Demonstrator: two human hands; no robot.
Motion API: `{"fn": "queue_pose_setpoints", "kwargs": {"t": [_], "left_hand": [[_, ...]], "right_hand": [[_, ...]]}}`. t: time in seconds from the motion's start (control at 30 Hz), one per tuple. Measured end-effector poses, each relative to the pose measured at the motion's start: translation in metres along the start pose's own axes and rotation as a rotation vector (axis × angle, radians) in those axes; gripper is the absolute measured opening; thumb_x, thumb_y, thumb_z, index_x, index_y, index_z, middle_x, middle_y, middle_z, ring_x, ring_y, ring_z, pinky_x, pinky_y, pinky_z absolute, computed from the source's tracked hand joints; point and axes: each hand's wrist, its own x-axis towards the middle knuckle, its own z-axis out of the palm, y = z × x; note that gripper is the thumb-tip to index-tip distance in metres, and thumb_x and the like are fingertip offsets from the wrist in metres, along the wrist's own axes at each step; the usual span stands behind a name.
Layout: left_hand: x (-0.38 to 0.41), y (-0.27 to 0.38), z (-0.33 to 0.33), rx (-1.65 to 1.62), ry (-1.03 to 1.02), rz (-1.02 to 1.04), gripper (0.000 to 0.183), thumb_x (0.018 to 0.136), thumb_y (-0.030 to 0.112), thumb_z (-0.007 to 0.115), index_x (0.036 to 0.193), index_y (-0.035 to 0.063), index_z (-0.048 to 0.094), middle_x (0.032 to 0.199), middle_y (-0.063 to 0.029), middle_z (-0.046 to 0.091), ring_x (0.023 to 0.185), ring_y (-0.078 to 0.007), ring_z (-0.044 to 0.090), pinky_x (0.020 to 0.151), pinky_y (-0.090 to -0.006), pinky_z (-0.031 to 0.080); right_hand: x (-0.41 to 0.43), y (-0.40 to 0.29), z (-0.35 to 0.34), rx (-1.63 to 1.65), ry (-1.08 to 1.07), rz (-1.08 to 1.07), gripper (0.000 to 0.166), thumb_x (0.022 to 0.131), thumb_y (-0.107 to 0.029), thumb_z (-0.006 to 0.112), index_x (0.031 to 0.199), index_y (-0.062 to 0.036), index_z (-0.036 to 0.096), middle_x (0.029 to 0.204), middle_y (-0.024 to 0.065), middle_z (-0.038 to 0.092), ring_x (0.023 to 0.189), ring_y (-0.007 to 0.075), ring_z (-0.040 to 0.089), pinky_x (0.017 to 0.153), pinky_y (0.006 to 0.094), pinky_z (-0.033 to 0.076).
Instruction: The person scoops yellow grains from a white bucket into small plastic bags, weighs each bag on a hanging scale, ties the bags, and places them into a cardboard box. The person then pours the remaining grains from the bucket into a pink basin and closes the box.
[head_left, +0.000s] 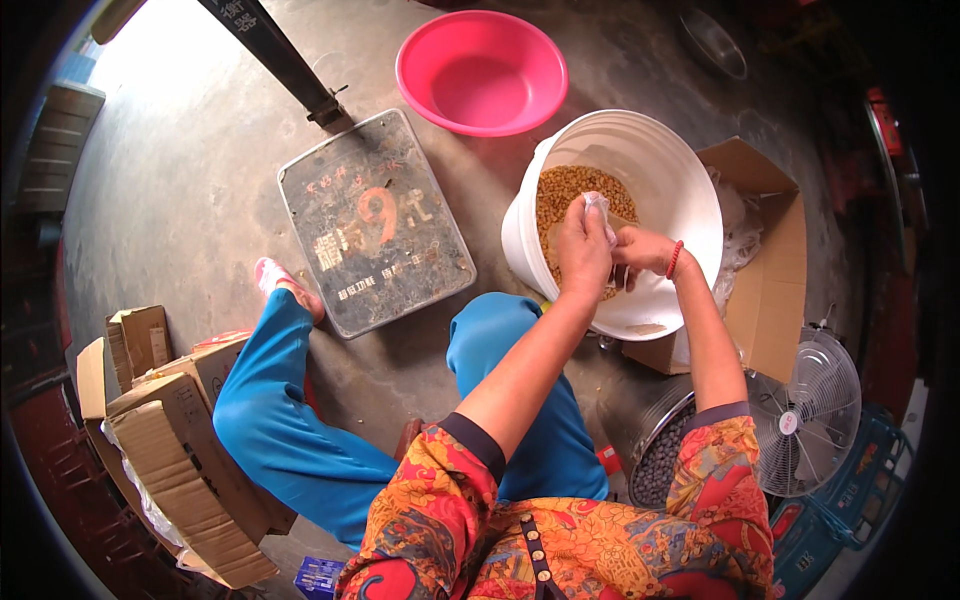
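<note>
My left hand grips the gathered top of a thin clear plastic bag. Close against it, my right hand, with a red beaded bracelet at the wrist, has its fingers bent around the bag's lower side. Both hands are over the mouth of a large white plastic bucket, which tilts towards me. Small golden-brown kernels lie inside the bucket. My left hand and forearm cover part of the kernels, and the lower part of the bag is hard to make out.
Left of the bucket, a platform scale stands on the concrete floor, with a pink basin beyond. An open cardboard box, a fan and a metal pot of dark round pieces sit at right. Cardboard boxes lie at left.
</note>
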Motion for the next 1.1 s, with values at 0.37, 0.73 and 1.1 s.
{"fn": "queue_pose_setpoints", "kwargs": {"t": [0.37,0.73,1.1], "left_hand": [[0.000,0.018,0.008,0.191,-0.245,0.366,0.030,0.090,0.011,0.046,0.117,0.0001,0.051,0.064,-0.0004,0.050,0.058,-0.0061,0.046,0.054,-0.0210,0.040],[0.006,0.025,0.015,0.090,-0.106,0.073,0.033,0.090,0.014,0.041,0.121,-0.0001,0.044,0.071,-0.0026,0.054,0.066,-0.0081,0.050,0.063,-0.0227,0.042],[0.010,0.039,-0.010,-0.158,-0.006,-0.050,0.025,0.089,0.011,0.042,0.112,0.0015,0.046,0.070,-0.0029,0.053,0.057,-0.0072,0.047,0.053,-0.0212,0.040]], "right_hand": [[0.046,0.034,0.020,-0.564,0.876,-0.714,0.046,0.075,-0.025,0.059,0.114,-0.0047,0.047,0.115,0.0167,0.052,0.090,0.0300,0.058,0.082,0.0397,0.045],[0.223,0.203,-0.057,-0.946,0.271,-0.320,0.045,0.073,-0.016,0.054,0.117,-0.0086,0.049,0.117,0.0142,0.051,0.109,0.0239,0.047,0.089,0.0330,0.037],[0.203,0.129,0.020,-1.046,0.356,-0.211,0.039,0.073,-0.021,0.060,0.110,-0.0116,0.056,0.109,0.0093,0.058,0.096,0.0202,0.055,0.069,0.0302,0.046]]}}
